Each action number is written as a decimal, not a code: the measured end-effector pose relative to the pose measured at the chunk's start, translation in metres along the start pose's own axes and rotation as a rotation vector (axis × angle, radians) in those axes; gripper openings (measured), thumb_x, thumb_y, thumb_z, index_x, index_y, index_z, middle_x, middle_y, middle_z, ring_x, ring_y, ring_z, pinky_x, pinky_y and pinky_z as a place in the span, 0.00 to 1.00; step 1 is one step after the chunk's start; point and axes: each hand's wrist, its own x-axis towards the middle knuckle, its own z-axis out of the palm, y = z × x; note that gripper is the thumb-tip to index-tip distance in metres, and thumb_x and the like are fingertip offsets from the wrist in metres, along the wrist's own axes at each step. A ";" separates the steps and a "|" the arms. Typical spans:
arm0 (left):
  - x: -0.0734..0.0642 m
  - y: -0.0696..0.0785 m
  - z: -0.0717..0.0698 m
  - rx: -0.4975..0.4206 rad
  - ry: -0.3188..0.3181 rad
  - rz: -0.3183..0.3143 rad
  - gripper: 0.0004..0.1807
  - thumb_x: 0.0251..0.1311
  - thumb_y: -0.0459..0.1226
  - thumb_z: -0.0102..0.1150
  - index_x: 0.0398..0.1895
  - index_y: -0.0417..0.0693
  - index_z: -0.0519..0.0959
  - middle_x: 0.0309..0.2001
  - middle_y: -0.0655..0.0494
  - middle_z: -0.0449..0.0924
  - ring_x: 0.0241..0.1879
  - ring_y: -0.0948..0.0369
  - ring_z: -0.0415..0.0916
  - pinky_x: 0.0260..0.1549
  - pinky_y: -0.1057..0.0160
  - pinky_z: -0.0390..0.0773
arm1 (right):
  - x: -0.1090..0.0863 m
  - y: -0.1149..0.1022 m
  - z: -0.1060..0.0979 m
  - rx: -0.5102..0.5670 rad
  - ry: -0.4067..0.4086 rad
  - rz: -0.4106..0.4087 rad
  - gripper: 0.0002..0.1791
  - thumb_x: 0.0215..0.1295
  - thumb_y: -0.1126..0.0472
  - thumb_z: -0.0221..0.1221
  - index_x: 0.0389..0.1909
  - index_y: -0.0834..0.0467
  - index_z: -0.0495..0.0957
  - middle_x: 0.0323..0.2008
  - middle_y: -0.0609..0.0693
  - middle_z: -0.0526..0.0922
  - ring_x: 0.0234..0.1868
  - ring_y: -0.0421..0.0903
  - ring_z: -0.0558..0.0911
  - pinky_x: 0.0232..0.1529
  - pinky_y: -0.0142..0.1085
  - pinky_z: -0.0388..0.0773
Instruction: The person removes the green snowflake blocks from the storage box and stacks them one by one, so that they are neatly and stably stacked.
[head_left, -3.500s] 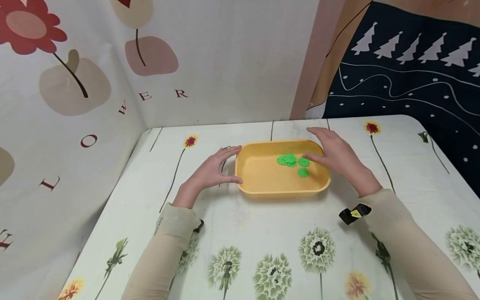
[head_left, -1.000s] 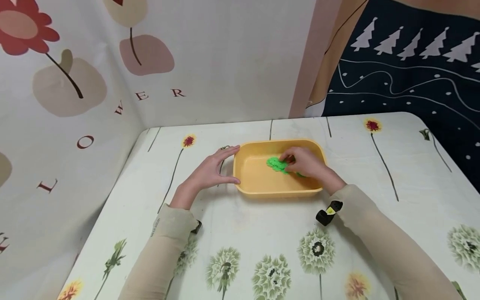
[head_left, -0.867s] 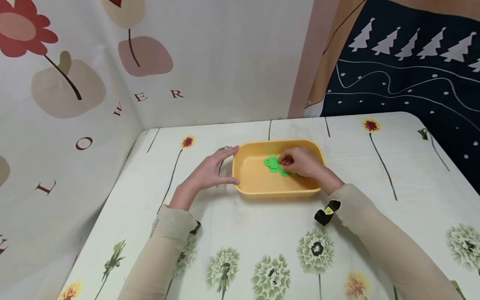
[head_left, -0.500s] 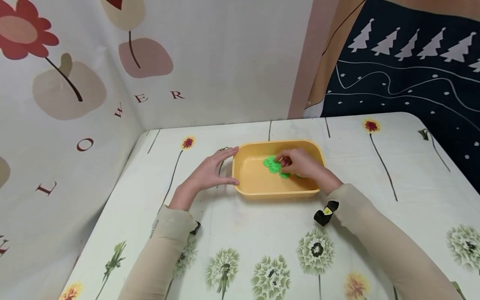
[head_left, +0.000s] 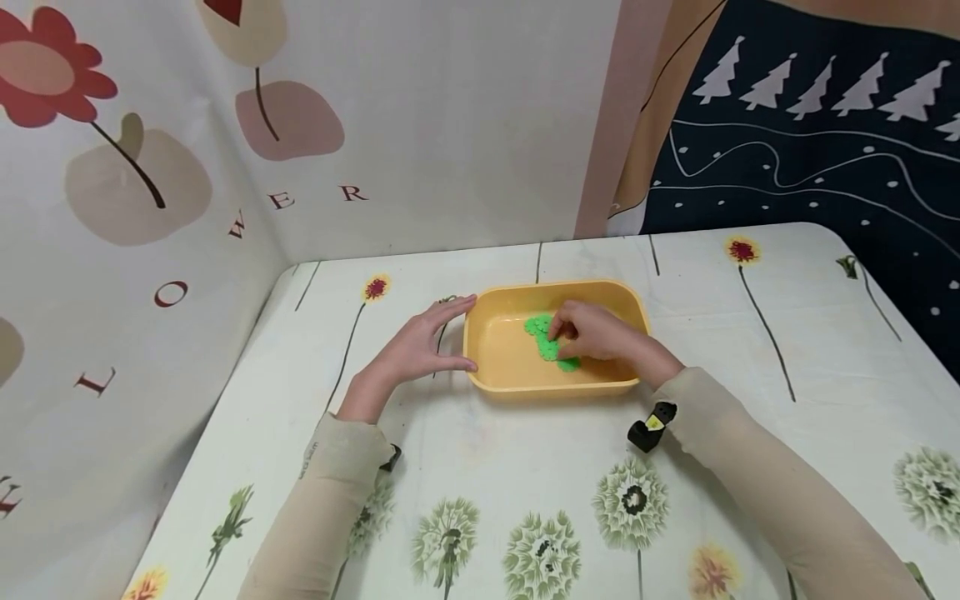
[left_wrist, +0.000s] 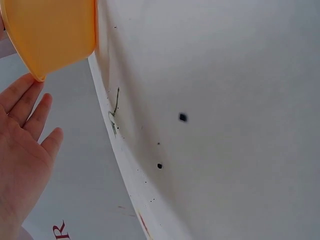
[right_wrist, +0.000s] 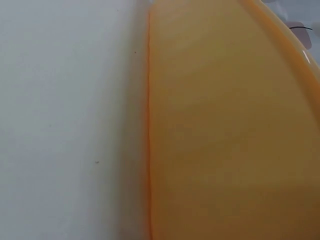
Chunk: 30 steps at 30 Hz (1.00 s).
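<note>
In the head view a shallow yellow plastic tray (head_left: 502, 350) stands on the table. My left hand (head_left: 408, 350) spans its left end, with straight fingertips at the far corner and the thumb at the near one. The left wrist view shows the fingers of that left hand (left_wrist: 25, 120) touching the tray's rim. Inside the tray lie several small green notched discs (head_left: 536, 327), spread in a ragged line on the floor. My right hand (head_left: 596, 333) reaches in over the right side, its curled fingers and thumb on the discs. The palm hides part of the pile.
A white tablecloth (head_left: 480, 467) printed with flowers and dandelions covers the table. Behind stands a pale fabric wall (head_left: 465, 125) with printed letters, and a dark cloth (head_left: 817, 167) with white trees hangs at the back right. The right wrist view shows mainly the tray's outer wall (right_wrist: 225, 125).
My right hand has come from above the tray's right end down among the discs. The discs have shifted left and, latest, spread towards the near side. The left hand stays at the tray's left end.
</note>
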 end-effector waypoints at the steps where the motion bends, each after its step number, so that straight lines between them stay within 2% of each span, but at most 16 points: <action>1: 0.000 0.000 0.000 0.000 0.000 -0.001 0.55 0.44 0.54 0.78 0.77 0.60 0.60 0.78 0.64 0.57 0.78 0.53 0.52 0.74 0.40 0.57 | 0.000 0.000 0.000 0.010 -0.014 -0.003 0.11 0.56 0.67 0.70 0.39 0.61 0.82 0.40 0.54 0.77 0.40 0.48 0.73 0.44 0.36 0.72; 5: -0.001 0.001 0.000 -0.003 0.001 0.001 0.55 0.44 0.53 0.78 0.77 0.60 0.60 0.78 0.63 0.58 0.78 0.53 0.52 0.74 0.39 0.56 | -0.001 0.000 0.001 0.063 -0.059 -0.022 0.12 0.55 0.70 0.69 0.40 0.63 0.80 0.42 0.56 0.77 0.41 0.48 0.72 0.46 0.37 0.72; 14: -0.001 0.001 0.000 -0.002 0.004 -0.007 0.55 0.45 0.54 0.78 0.77 0.60 0.60 0.78 0.63 0.57 0.78 0.52 0.52 0.74 0.38 0.53 | -0.001 0.001 0.002 0.191 -0.110 -0.039 0.09 0.57 0.73 0.67 0.36 0.63 0.79 0.31 0.52 0.78 0.33 0.44 0.75 0.37 0.31 0.75; 30: -0.001 0.001 -0.001 0.008 0.002 -0.001 0.55 0.45 0.54 0.78 0.77 0.59 0.60 0.78 0.61 0.58 0.79 0.52 0.51 0.75 0.38 0.53 | -0.002 0.000 -0.001 0.298 -0.134 -0.019 0.03 0.63 0.69 0.64 0.37 0.62 0.83 0.33 0.51 0.82 0.35 0.45 0.77 0.36 0.30 0.77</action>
